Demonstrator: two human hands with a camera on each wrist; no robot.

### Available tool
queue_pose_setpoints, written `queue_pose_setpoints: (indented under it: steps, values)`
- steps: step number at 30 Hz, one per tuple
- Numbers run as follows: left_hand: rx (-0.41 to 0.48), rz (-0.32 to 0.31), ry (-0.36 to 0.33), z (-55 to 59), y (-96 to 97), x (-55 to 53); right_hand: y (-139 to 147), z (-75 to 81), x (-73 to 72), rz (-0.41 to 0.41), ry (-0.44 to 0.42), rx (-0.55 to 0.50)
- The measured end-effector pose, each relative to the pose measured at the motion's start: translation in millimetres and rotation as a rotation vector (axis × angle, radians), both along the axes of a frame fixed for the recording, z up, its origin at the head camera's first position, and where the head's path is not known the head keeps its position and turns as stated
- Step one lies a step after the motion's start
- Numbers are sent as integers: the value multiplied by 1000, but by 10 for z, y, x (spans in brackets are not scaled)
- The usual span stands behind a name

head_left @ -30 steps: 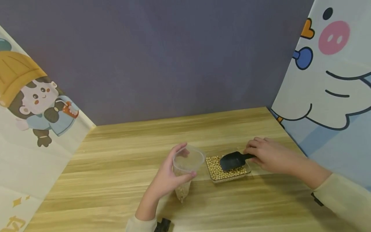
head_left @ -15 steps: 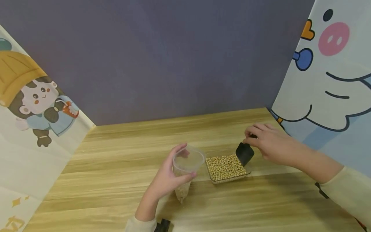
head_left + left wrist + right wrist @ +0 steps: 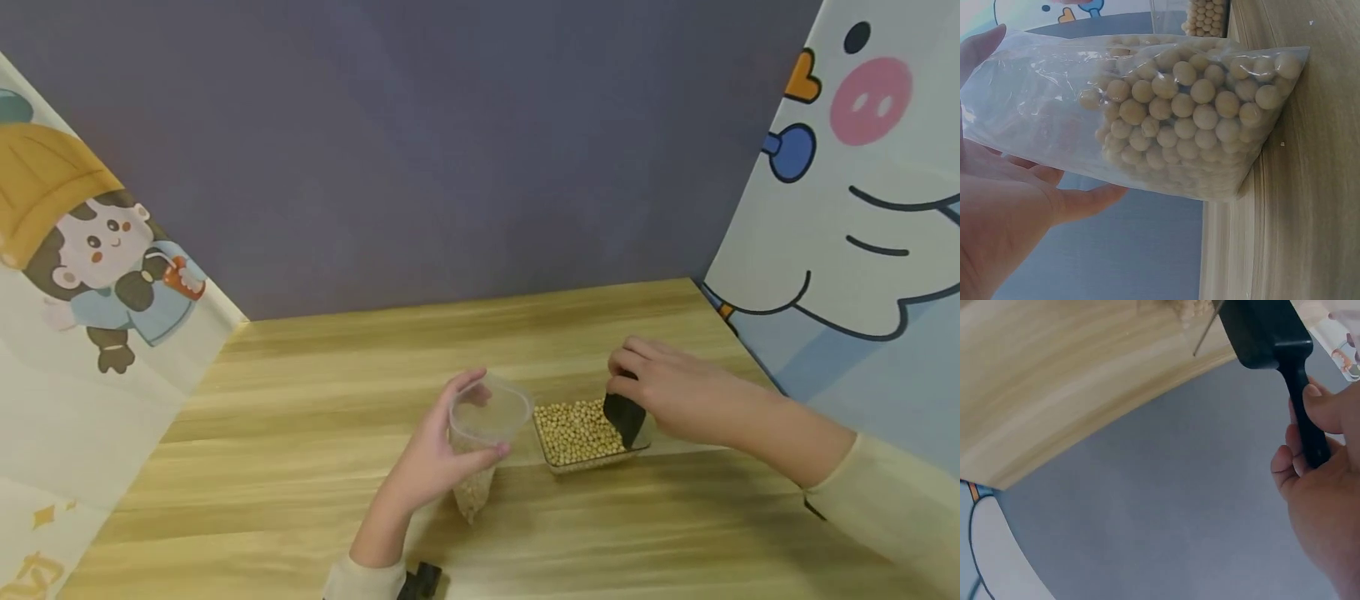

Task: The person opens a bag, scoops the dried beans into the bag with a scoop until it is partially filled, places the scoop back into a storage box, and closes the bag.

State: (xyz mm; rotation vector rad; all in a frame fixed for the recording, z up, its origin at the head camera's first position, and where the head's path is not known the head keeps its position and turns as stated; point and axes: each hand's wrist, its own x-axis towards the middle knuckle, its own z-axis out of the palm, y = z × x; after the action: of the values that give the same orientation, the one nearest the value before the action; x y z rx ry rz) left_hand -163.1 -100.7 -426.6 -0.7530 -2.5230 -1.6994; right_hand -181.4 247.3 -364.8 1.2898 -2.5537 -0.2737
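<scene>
My left hand (image 3: 435,462) holds a clear plastic bag (image 3: 1179,119) near its top, around a round, stiff-looking open mouth. Soybeans (image 3: 1185,106) fill the lower part of the bag, and its bottom meets the tabletop. To its right, a clear rectangular container (image 3: 596,460) is full of loose soybeans (image 3: 573,433). My right hand (image 3: 675,387) grips the handle of a black scoop (image 3: 625,417). The scoop stands steeply, front edge down, at the right end of the container; its bowl partly hides the beans there. In the right wrist view, thumb and fingers wrap the scoop's handle (image 3: 1304,412).
A wood-grain table (image 3: 300,467) lies under everything. Behind it rises a dark grey panel (image 3: 450,150). White panels with cartoon prints stand at the left (image 3: 112,283) and the right (image 3: 870,250).
Over the last second the scoop lifted off the beans, tipped upright at the container's right end, then came down and slightly left into it. The left hand and bag stayed in place.
</scene>
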Motion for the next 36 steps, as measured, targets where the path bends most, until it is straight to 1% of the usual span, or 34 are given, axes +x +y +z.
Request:
queue_pose_setpoints:
  steps: [3,7,10,13,16,19,22,24,27,29,31,36]
  values:
    - [2,0,-2,16,4,-4,4,-43,6,23,-6,-67]
    - [1,5,-25,18,1,7,-25,-119,18,51,-5,-142]
    - [-1,8,-26,11,-3,9,-14,-172,20,48,-28,-200]
    - [4,6,-14,14,-4,4,69,-192,11,18,-55,-233]
    - [1,5,-9,25,-3,-3,199,-170,11,-54,-92,-211]
    - [-2,4,-18,37,0,-4,307,-142,19,-142,-141,-141]
    - [-7,7,-24,48,2,-6,358,-145,19,-187,-186,-89]
    - [-10,11,-21,55,3,-9,367,-165,13,-183,-197,-79]
    - [-11,15,-16,55,3,-11,367,-207,-1,-126,-209,-103]
    - [-7,19,-19,45,3,-5,365,-252,-6,-80,-207,-137]
    - [-5,20,-26,33,5,5,364,-312,-7,-51,-226,-183]
    - [-9,20,-31,31,13,8,338,-464,12,-34,-259,-290]
